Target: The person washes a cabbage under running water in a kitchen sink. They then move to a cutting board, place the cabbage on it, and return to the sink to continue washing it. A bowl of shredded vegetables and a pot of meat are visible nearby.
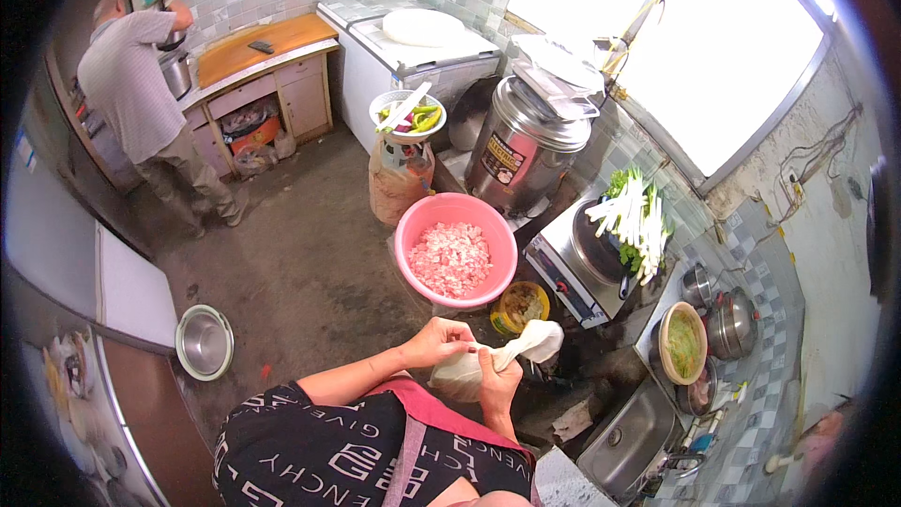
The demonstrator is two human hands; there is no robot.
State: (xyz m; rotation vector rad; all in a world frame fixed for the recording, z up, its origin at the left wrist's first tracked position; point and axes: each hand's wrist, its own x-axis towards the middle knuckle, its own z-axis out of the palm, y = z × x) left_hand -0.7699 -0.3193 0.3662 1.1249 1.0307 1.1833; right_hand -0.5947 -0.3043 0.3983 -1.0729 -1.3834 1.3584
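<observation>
A whitish bag (538, 342), thin plastic or cloth, is gathered in front of my body. Its twisted neck passes between my hands, and a fuller part hangs below them. My left hand (439, 342) pinches one side of the gathered part. The fist of my right hand (498, 377) is closed round the twist, thumb up. What the bag contains cannot be made out. Just beyond my hands stands a pink basin (407, 268) full of small pale-pink pieces that look like chopped meat. A yellow tub (503, 324) with scraps sits low beside it.
Right of the basin is a stove (568, 277) with a dark pan and green-topped white stalks (638, 216). A steel sink (624, 446) and a bowl of shredded greens (683, 343) lie nearer. A metal basin (205, 343) rests on the floor. Another person (141, 84) works at the far-left counter.
</observation>
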